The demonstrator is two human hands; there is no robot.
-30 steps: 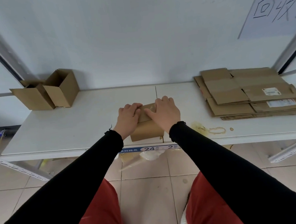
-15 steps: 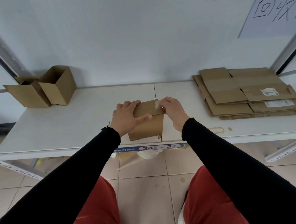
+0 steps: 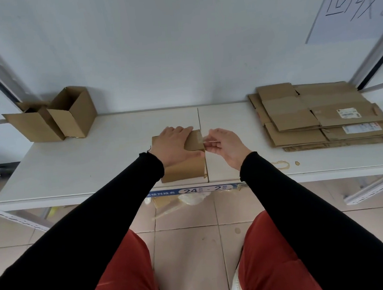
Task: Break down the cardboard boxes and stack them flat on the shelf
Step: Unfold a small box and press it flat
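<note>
1. Centrally, a small brown cardboard box (image 3: 183, 167) sits at the near edge of the white shelf (image 3: 97, 164).
2. Left hand (image 3: 175, 146) lies on its top, fingers curled over the far edge, thumb at the right corner.
3. Right hand (image 3: 224, 146), just right, pinches a clear tape strip (image 3: 204, 139) coming off the box.
4. Blue edge label (image 3: 195, 190) reads "24" and "2"; the other print is too small.

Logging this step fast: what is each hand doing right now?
Left hand: fingers curled over the small box, gripping it.
Right hand: pinching a strip of clear tape at the box's edge.
</note>
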